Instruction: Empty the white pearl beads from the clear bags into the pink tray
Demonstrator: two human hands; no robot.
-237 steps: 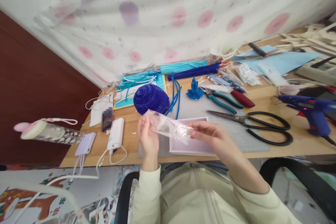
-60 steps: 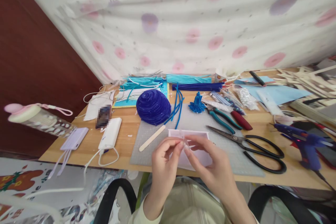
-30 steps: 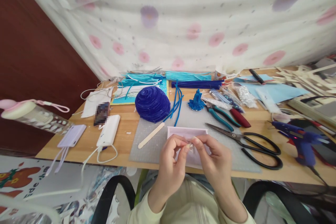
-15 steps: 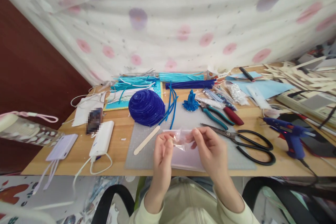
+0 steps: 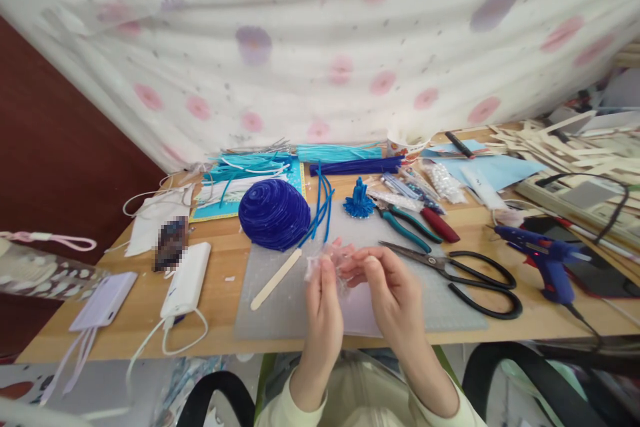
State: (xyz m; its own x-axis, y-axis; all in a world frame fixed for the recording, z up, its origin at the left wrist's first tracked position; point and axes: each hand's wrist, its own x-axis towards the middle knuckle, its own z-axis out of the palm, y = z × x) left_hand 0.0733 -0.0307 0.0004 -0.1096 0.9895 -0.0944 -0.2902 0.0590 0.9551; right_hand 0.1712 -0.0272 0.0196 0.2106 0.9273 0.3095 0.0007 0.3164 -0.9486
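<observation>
A small clear plastic bag (image 5: 313, 269) is crumpled between my two hands above the cutting mat. My left hand (image 5: 324, 297) pinches it from the left, thumb on top. From the right, my right hand (image 5: 393, 283) has its bent fingers closed at the bag's other side; the fingertips partly overlap the bag, and its contents cannot be made out. Beneath the hands lies a pale lilac sheet (image 5: 361, 313). Just left of my left hand is a wooden craft stick (image 5: 276, 279). Behind it sits a dark blue dome (image 5: 274, 213) of coiled pipe cleaners.
On the grey cutting mat (image 5: 267, 317) are scissors (image 5: 440, 263), pliers (image 5: 407, 223) and a blue pipe-cleaner piece (image 5: 359, 200). A glue gun (image 5: 545, 257) stands on the right. A white power bank (image 5: 186, 280) with a cable lies left. Pipe-cleaner bundles (image 5: 355, 165) line the back.
My hands have come closer together, and the bag, stretched flat between them before, is now bunched up. The camera view has shifted slightly.
</observation>
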